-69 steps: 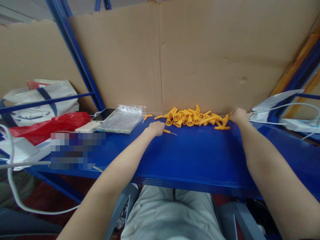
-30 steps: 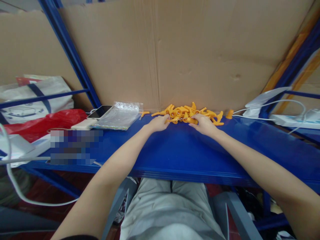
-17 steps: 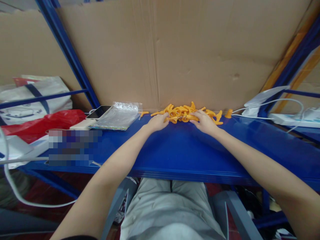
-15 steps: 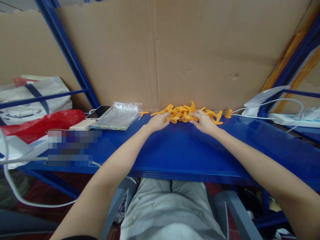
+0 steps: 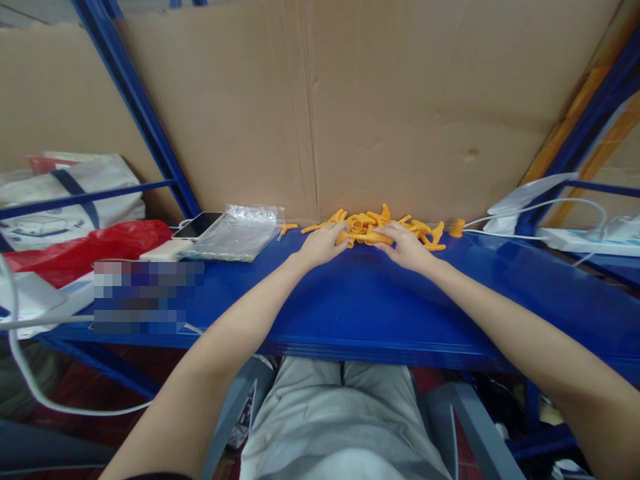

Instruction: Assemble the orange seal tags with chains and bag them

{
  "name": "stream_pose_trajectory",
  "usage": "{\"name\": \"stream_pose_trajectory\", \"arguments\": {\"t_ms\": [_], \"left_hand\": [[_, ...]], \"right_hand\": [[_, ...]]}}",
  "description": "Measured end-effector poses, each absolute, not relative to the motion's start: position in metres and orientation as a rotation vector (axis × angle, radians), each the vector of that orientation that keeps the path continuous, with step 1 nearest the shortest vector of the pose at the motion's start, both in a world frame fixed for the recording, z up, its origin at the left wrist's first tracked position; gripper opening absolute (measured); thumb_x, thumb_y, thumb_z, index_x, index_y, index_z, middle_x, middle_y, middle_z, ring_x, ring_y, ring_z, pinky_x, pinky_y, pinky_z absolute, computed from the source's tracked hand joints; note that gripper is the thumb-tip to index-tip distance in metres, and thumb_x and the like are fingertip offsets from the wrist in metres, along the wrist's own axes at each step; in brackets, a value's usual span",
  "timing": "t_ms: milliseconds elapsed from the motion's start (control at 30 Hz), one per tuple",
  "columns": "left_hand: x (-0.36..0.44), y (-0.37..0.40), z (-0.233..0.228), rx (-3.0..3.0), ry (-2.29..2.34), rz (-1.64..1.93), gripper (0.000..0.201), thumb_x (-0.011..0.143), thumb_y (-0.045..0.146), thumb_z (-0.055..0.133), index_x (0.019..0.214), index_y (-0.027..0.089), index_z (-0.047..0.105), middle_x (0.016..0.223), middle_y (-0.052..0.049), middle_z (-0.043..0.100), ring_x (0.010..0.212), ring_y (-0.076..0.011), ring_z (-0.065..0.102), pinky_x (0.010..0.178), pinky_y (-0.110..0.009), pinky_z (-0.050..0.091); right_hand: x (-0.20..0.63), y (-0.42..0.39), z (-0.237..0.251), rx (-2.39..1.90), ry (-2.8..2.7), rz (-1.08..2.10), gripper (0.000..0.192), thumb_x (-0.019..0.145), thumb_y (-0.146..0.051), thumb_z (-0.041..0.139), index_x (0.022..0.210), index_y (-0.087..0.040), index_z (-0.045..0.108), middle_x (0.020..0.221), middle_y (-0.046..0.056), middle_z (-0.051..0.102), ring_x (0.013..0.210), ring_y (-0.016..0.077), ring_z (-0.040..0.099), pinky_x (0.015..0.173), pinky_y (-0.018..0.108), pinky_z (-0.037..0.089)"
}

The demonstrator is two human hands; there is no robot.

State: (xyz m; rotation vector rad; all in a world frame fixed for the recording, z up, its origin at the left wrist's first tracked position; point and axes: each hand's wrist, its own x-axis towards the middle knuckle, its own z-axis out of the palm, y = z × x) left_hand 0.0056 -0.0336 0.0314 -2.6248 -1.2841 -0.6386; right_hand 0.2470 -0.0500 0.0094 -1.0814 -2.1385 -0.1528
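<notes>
A pile of small orange plastic T-shaped pieces (image 5: 400,223) lies at the back of the blue shelf (image 5: 370,300), against the cardboard wall (image 5: 400,113). My left hand (image 5: 323,243) and my right hand (image 5: 405,245) meet at the pile's front edge. Their fingertips pinch one orange piece (image 5: 361,237) from either side, low over the shelf. Whether each hand has a separate part I cannot tell. One orange piece (image 5: 456,229) stands apart on the right, another (image 5: 287,229) lies to the left.
Clear plastic bags (image 5: 240,233), a phone (image 5: 200,225) and a white power bank (image 5: 167,250) lie left of the pile. Farther left are a red bag (image 5: 85,250) and a white bag (image 5: 65,200). White cables (image 5: 550,213) and a power strip (image 5: 585,243) sit at right.
My right hand came in from the pile's far right end to its front. My left hand moved slightly right, and both hands closed together on an orange piece.
</notes>
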Motion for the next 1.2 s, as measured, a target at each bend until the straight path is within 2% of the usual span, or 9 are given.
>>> {"name": "stream_pose_trajectory", "arguments": {"t_ms": [133,333,433,567,800,933,1033,1100,1200], "left_hand": [[0.005,-0.033,0.032,-2.580,-1.373,-0.645,0.029,0.097,0.028,0.050,0.124,0.017,0.055,0.128,-0.012,0.065,0.118,-0.0256,0.063,0.098,-0.034,0.049],[0.003,-0.030,0.032,-2.553,-1.429,-0.693,0.033,0.094,0.033,0.057,0.123,0.017,0.055,0.119,-0.011,0.069,0.111,-0.0249,0.065,0.092,-0.032,0.050],[0.002,-0.029,0.031,-2.534,-1.436,-0.740,0.035,0.094,0.041,0.059,0.119,0.017,0.056,0.117,-0.012,0.069,0.109,-0.0255,0.065,0.091,-0.033,0.050],[0.004,-0.025,0.027,-2.519,-1.396,-0.821,0.033,0.093,0.044,0.060,0.114,0.017,0.058,0.111,-0.011,0.071,0.105,-0.0250,0.067,0.087,-0.032,0.051],[0.006,-0.020,0.020,-2.480,-1.282,-1.008,0.029,0.087,0.040,0.069,0.104,0.018,0.061,0.098,-0.008,0.073,0.092,-0.0229,0.070,0.078,-0.030,0.051],[0.005,-0.018,0.018,-2.483,-1.268,-1.039,0.028,0.086,0.040,0.070,0.102,0.018,0.062,0.096,-0.007,0.073,0.089,-0.0221,0.070,0.076,-0.029,0.050],[0.004,-0.015,0.017,-2.487,-1.236,-1.073,0.028,0.086,0.040,0.070,0.100,0.018,0.061,0.093,-0.006,0.073,0.085,-0.0208,0.069,0.074,-0.028,0.050],[0.003,-0.014,0.016,-2.484,-1.193,-1.114,0.028,0.086,0.041,0.071,0.099,0.018,0.061,0.090,-0.005,0.072,0.083,-0.0196,0.069,0.072,-0.027,0.049],[0.003,-0.013,0.016,-2.478,-1.133,-1.162,0.028,0.084,0.039,0.073,0.098,0.018,0.061,0.089,-0.005,0.072,0.082,-0.0189,0.068,0.074,-0.027,0.049]], "right_hand": [[0.252,-0.044,0.009,-1.104,-2.077,-0.032,0.041,0.084,-0.025,0.067,0.126,-0.024,0.063,0.129,0.012,0.065,0.121,0.0319,0.061,0.103,0.057,0.049],[0.263,-0.038,0.010,-1.051,-2.008,0.432,0.044,0.083,-0.023,0.067,0.126,-0.025,0.057,0.138,0.013,0.059,0.106,0.0236,0.069,0.092,0.046,0.059],[0.265,-0.037,0.011,-1.046,-1.937,0.538,0.036,0.083,-0.025,0.068,0.118,-0.022,0.060,0.129,0.013,0.063,0.105,0.0244,0.070,0.095,0.046,0.057],[0.264,-0.038,0.013,-1.045,-1.856,0.713,0.031,0.086,-0.032,0.069,0.114,-0.021,0.061,0.115,0.012,0.069,0.089,0.0238,0.075,0.091,0.048,0.059],[0.256,-0.044,0.016,-1.075,-1.676,0.931,0.025,0.092,-0.047,0.063,0.092,-0.022,0.057,0.074,0.006,0.072,0.067,0.0203,0.073,0.080,0.041,0.063],[0.259,-0.044,0.016,-1.078,-1.688,0.960,0.029,0.089,-0.043,0.068,0.105,-0.023,0.055,0.075,0.004,0.073,0.065,0.0197,0.073,0.075,0.040,0.063],[0.262,-0.044,0.017,-1.022,-1.748,0.958,0.047,0.079,-0.034,0.080,0.113,-0.024,0.050,0.076,0.002,0.072,0.068,0.0195,0.073,0.072,0.037,0.062],[0.262,-0.045,0.019,-0.988,-1.762,0.947,0.048,0.075,-0.034,0.083,0.109,-0.024,0.050,0.074,0.000,0.071,0.066,0.0187,0.072,0.070,0.035,0.061],[0.260,-0.050,0.022,-1.001,-1.745,0.980,0.037,0.080,-0.045,0.078,0.093,-0.022,0.052,0.069,0.002,0.071,0.058,0.0182,0.070,0.062,0.034,0.060]]}}
